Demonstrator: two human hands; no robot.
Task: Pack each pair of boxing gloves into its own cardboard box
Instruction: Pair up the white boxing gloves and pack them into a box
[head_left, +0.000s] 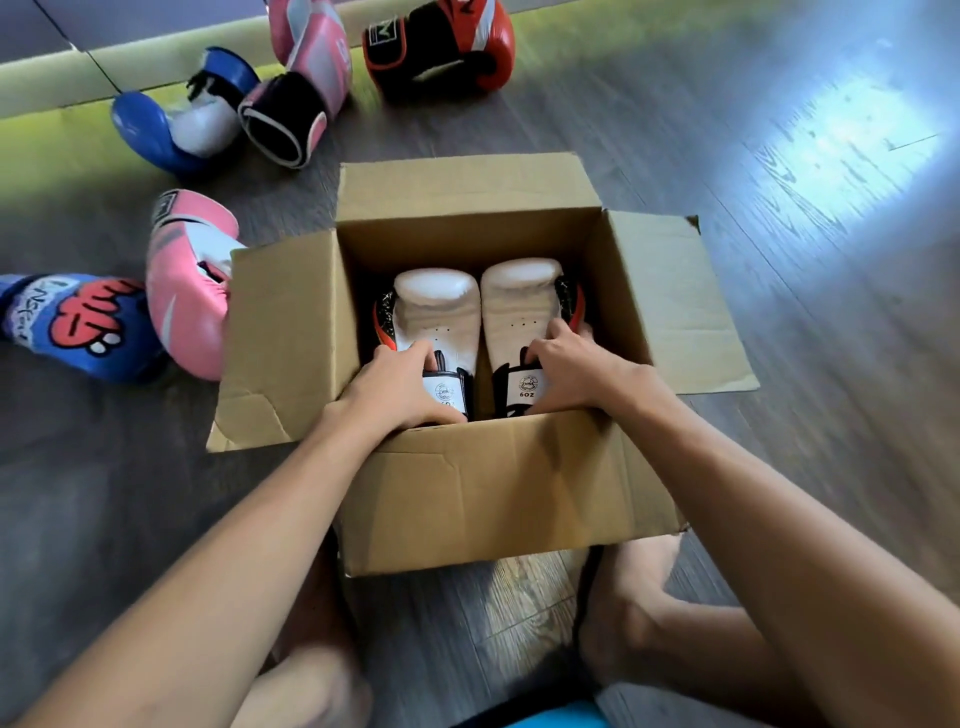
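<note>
Both hands, left hand (397, 387) and right hand (569, 371), apparently curled their fingers (423, 353) around the white gloves' (441, 312) cuffs inside the cardboard box (498, 488).

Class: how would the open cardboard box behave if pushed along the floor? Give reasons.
The cardboard box probably slides rather than tips: broad flat base, smooth wooden floor. Likely light, holding only two padded gloves. Its creased open flaps would likely flop.
</note>
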